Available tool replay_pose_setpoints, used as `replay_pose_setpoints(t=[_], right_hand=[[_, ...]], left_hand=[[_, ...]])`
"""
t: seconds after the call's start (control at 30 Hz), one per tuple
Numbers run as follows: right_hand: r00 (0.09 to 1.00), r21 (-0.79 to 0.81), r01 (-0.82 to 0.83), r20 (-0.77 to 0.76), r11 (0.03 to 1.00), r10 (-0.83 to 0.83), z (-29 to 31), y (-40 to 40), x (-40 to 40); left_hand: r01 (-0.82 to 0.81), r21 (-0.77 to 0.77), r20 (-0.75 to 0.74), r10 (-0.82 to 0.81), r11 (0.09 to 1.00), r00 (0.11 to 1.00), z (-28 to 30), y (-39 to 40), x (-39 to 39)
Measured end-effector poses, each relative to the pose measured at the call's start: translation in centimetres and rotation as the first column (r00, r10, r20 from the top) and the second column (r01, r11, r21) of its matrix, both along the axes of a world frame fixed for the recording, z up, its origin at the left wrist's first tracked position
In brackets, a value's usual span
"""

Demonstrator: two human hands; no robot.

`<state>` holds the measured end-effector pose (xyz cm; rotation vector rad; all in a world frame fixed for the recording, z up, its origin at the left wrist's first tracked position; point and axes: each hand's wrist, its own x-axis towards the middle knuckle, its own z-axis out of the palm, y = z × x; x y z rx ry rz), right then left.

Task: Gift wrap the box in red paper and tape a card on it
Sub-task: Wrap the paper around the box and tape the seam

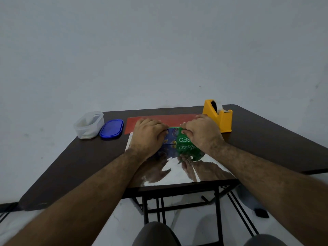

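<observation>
Both hands, the left hand (148, 134) and right hand (200, 133), hold the box (174, 137) on shiny paper (177, 167); wrapping has barely begun, no card taped.

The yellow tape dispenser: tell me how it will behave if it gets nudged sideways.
The yellow tape dispenser looks blocky with a broad flat base on the table, so it would probably slide rather than tip. Dispensers of this kind are often weighted, so it may resist a light push. It has no round underside, so rolling seems unlikely.

Mirror-glossy wrapping paper (177, 167), matt dark table (266, 132), yellow plastic dispenser (219, 118)
</observation>
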<state>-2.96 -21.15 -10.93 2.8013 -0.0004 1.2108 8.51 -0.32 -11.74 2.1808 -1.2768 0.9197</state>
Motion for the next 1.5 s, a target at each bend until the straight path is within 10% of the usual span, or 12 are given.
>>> replay_pose_setpoints(t=[0.33,0.67,0.8,0.93,1.03,1.5], right_hand=[[0.996,-0.090,0.079,-0.035,0.993,-0.082,0.7,0.8,-0.5],[0.990,0.132,0.005,-0.141,0.991,0.014,2.4,0.0,-1.1],[0.983,0.497,0.096,0.092,0.863,-0.162,4.9,-3.7,-0.8],[0.785,0.626,0.573,-0.233,0.529,-0.574,7.5,-9.8,-0.2],[0.710,0.664,0.664,-0.417,0.343,-0.568,8.3,-11.8,-0.1],[0.686,0.646,0.726,-0.661,0.234,-0.304,10.5,-11.9,0.1]], left_hand=[[-0.004,0.212,0.018,0.000,0.977,1.000,2.4,-2.0,-2.5],[0.035,0.087,-0.142,-0.022,0.996,0.990,2.2,-1.9,-1.4],[0.003,0.053,-0.101,0.003,0.999,0.995,1.8,-2.0,-1.4],[0.012,0.030,-0.104,-0.009,0.999,0.994,1.3,-2.0,-1.3],[0.014,0.030,-0.118,-0.010,0.999,0.993,1.3,-2.2,-1.0],[-0.012,0.060,-0.165,0.022,0.998,0.986,1.7,-2.5,-0.6]])
